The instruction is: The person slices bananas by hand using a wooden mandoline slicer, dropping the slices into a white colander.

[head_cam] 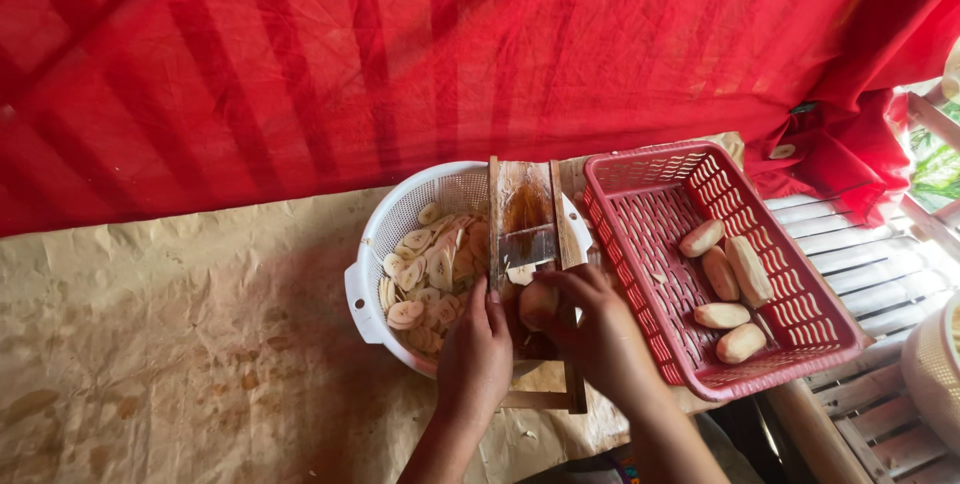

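Note:
A wooden slicer board (527, 206) with a metal blade lies across a white perforated basket (392, 227) that holds several pale round slices (432, 269). My right hand (592, 329) presses a peeled pale piece (536, 302) against the board just below the blade. My left hand (476, 356) grips the board's left edge near its lower end. To the right, a red plastic basket (640, 174) contains several whole peeled pieces (727, 289).
Crumpled brown paper (190, 324) covers the table. A red striped cloth (400, 54) hangs behind. A slatted bamboo bench (870, 274) extends right, with a pale woven container (935, 369) at the right edge.

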